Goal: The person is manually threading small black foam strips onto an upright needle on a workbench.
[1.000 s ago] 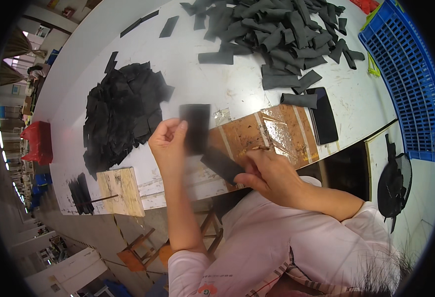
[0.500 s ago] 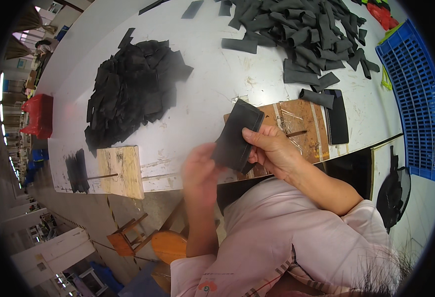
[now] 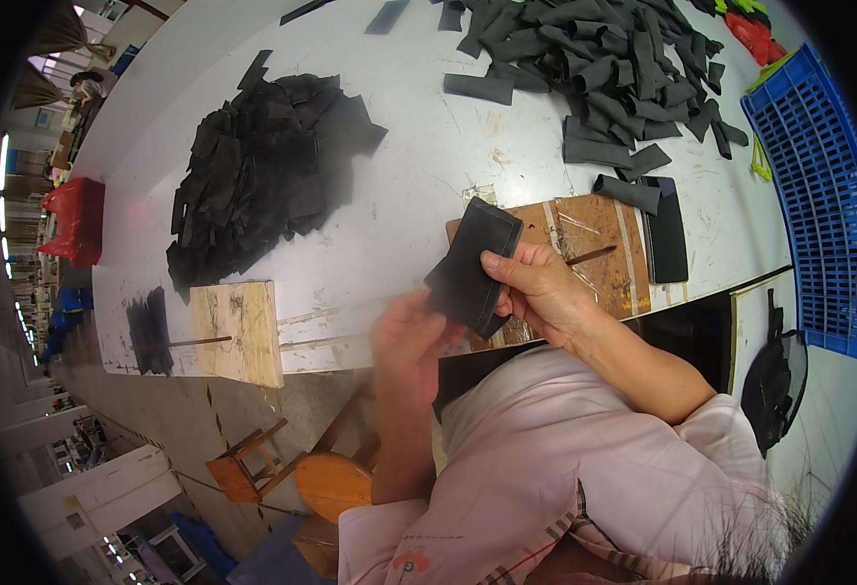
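Note:
A flat black fabric piece (image 3: 479, 261), with a line of stitching along its edges, is held above the table's near edge. My right hand (image 3: 545, 291) pinches its right side, the thumb on top and the fingers underneath. At its lower left edge is my left hand (image 3: 411, 336), slightly blurred, its fingers closed on the fabric; some fingertips are hidden behind it. Under the piece lies a brown board (image 3: 594, 249) with tape strips and a dark, thin rod on it. A heap of flat black fabric pieces (image 3: 263, 171) lies to the left.
Rolled dark fabric tubes (image 3: 584, 58) are piled at the far right. A black phone (image 3: 666, 234) lies beside the brown board. A pale wooden block (image 3: 236, 333) with a rod sits at the left edge. A blue crate (image 3: 809, 195) stands right; a wooden stool (image 3: 334, 486) is below.
My left hand has shifted slightly right and up along the fabric's lower left edge and is less blurred. My right hand keeps its pinch.

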Tool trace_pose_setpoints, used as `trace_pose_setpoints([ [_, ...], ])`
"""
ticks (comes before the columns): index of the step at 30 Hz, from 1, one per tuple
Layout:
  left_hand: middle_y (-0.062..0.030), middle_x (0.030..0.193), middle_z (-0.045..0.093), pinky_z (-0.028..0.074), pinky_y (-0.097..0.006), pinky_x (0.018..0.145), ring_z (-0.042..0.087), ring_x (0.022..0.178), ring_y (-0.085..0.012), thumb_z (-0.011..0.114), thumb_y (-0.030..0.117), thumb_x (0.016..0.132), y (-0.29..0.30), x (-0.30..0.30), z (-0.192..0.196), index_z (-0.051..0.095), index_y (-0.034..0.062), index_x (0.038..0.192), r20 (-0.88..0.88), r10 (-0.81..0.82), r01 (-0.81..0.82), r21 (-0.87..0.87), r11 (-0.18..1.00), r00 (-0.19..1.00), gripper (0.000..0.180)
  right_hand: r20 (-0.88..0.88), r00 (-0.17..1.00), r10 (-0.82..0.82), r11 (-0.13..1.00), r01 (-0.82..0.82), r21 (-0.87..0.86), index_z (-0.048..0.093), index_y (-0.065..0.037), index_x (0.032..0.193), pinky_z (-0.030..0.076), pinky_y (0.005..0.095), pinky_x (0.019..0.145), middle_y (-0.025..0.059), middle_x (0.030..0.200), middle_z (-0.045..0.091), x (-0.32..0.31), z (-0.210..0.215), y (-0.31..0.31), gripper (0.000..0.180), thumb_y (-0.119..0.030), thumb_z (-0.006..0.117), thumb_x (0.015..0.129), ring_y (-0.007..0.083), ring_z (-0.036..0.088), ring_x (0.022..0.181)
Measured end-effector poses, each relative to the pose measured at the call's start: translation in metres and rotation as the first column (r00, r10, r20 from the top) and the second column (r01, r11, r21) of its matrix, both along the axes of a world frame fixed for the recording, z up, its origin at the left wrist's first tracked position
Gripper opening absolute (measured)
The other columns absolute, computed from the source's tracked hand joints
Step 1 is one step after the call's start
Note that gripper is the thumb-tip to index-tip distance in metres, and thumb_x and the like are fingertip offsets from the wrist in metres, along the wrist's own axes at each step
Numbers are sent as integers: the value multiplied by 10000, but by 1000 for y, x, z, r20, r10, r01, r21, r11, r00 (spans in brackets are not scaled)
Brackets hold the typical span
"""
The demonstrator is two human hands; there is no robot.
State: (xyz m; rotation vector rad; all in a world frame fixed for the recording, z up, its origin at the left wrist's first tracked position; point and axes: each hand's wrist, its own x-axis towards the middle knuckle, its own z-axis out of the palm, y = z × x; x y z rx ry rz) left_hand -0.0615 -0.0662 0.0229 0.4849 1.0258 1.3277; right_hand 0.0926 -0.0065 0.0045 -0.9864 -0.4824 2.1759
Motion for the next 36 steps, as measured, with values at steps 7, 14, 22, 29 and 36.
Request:
trace_pose_setpoints([
  [7,-131,783,592,446,-261,561,565,647,-177,513,57,763,-2,-3,-1,528,-52,951,-35,10,-10,-21,1000,999,217,-48,999,4,999,-7,-54,577,-32,796,439,182,452,35,675,594,0,-1,1,140,-164,542,826,69,520,480],
  [14,-126,763,591,451,-260,560,567,642,-174,523,45,756,-1,-5,-2,528,-57,943,-38,-3,2,-31,1000,999,213,-18,999,26,998,-27,-54,576,-35,783,441,186,442,36,655,593,-1,3,3,139,-165,547,823,72,520,463],
  [22,-69,719,578,432,-213,486,523,562,-98,535,0,763,2,3,-14,543,-43,877,-244,98,-110,-37,993,965,123,363,920,150,914,-269,305,566,-54,725,398,214,406,22,596,562,-5,-17,0,165,-194,571,811,78,502,451],
  [29,-46,680,562,447,-205,538,537,597,-71,569,-15,736,7,23,-18,532,-39,822,-733,181,-117,137,984,656,97,717,479,-507,427,-583,692,560,1,800,422,350,504,117,621,504,2,24,-17,175,-149,616,730,289,517,556],
  [36,-66,642,578,453,-228,503,542,560,-71,559,-45,729,11,42,-10,536,-41,793,-724,93,-40,89,995,684,68,571,701,-427,290,-492,821,534,-8,883,423,361,521,134,782,499,3,18,-11,213,-33,590,679,290,524,608],
])
